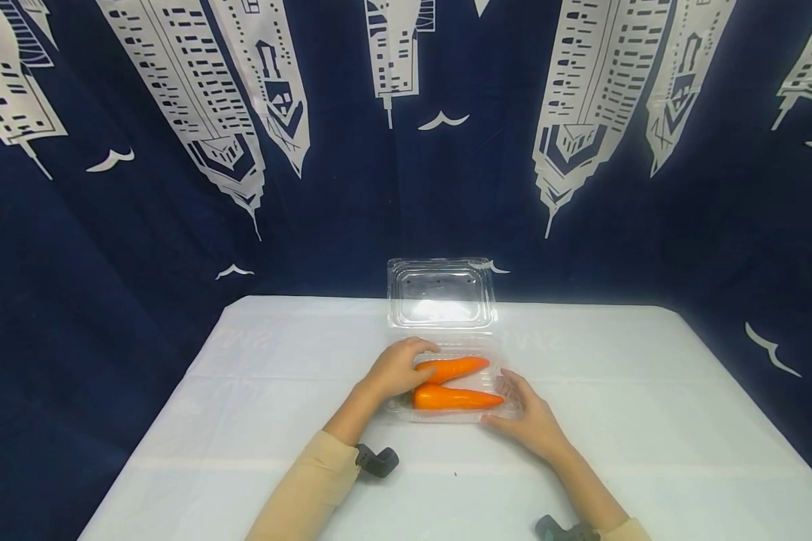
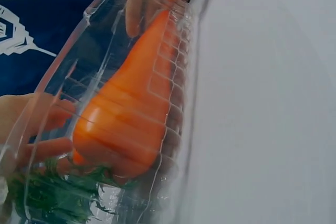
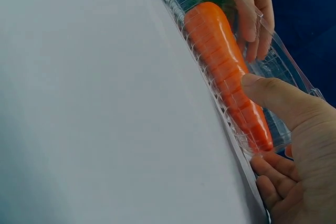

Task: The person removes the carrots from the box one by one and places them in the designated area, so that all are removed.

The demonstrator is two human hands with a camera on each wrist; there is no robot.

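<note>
A clear plastic clamshell container [image 1: 398, 409] lies opened on the table, its lid [image 1: 440, 294] raised at the back. Two orange carrots lie inside, both pointing right: a rear carrot [image 1: 462, 367] and a front carrot [image 1: 455, 397]. Green tops [image 2: 63, 195] show through the plastic at the thick end. My left hand [image 1: 398, 367] reaches in from the left and grips the rear carrot near its thick end, thumb on the near side. At the container's right end, my right hand [image 1: 531, 417] holds the wall, thumb in front and fingers behind.
A white cloth covers the table [image 1: 257, 421]. Behind it hangs a dark blue curtain [image 1: 392, 203] with white building prints, close to the raised lid. Dark wrist-worn devices sit on the left wrist [image 1: 377, 460] and right wrist [image 1: 565, 530].
</note>
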